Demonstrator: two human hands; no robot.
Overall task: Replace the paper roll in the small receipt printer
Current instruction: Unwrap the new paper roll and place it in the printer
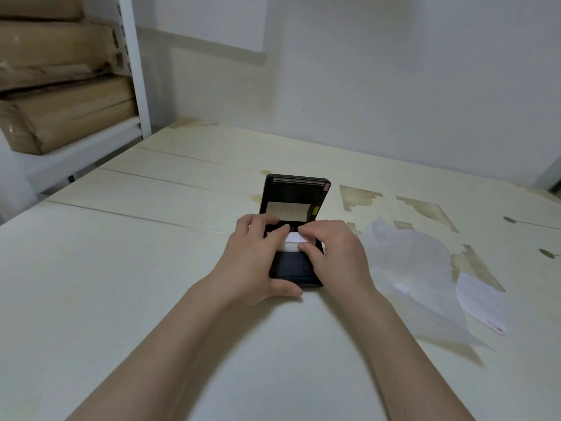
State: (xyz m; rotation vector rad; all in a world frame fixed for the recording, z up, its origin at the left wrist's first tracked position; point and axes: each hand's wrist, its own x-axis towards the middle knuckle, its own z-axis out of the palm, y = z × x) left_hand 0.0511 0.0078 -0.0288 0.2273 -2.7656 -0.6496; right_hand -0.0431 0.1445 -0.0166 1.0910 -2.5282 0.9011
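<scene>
The paper roll [294, 240] sits in the open bay of the small black receipt printer [296, 268], which lies near the middle of the surface [121, 268], well clear of every edge. Only a white strip of the roll shows between the fingers. It looks light and easily crushed, with a loose end that would unwind or crease, so it is best held by its two flat ends. The printer's lid [294, 197] stands tilted up behind the bay.

The right hand [334, 253] has a pinching grip on the roll, thumb in front and fingertips on top. The left hand [258, 259] clasps the printer's left side, thumb at the near corner, fingers curled over the bay edge to steady the light casing.

Toward the right edge lie a crumpled clear plastic wrapper [419, 268] and a white paper slip [482, 302].
</scene>
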